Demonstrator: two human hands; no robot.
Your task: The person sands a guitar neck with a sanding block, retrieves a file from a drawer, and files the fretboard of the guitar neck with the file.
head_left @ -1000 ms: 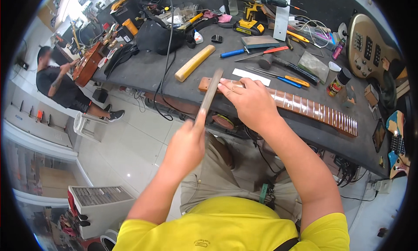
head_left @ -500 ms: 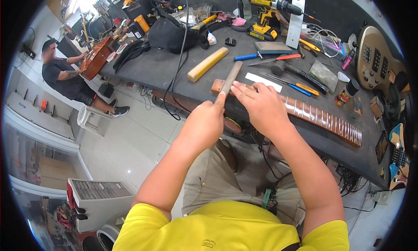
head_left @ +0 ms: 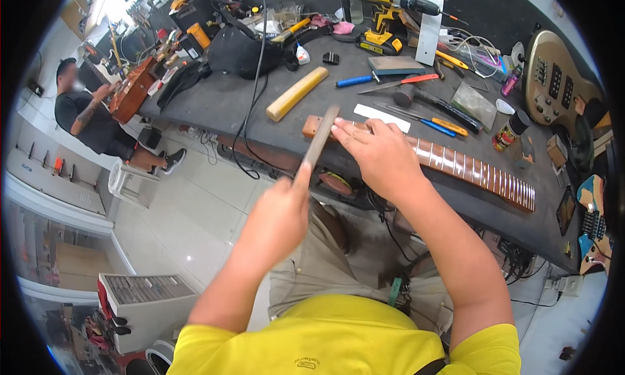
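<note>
My left hand [head_left: 277,215] is closed on the lower end of a long, flat, grey-brown file-like bar [head_left: 320,140], angled across the near end of a brown guitar neck [head_left: 469,170] with silver frets. My right hand [head_left: 387,160] grips that neck beside the bar, its fingertips at the bar's edge. Just behind lie a white strip [head_left: 381,116], a yellow block [head_left: 297,94], files with blue and orange handles [head_left: 443,124], and a black mallet [head_left: 449,108].
A drill [head_left: 381,23], spray can [head_left: 510,129], bronze guitar body [head_left: 553,82] and black bag [head_left: 234,49] crowd the bench. A hanging cable [head_left: 249,121] runs over its edge. At left a person [head_left: 84,114] works on a wooden guitar [head_left: 130,92]. A drawer unit [head_left: 143,310] stands below.
Since half a second ago, my left hand and the bar have drawn back down and toward me. My right hand stays on the neck. The whole view has shifted slightly.
</note>
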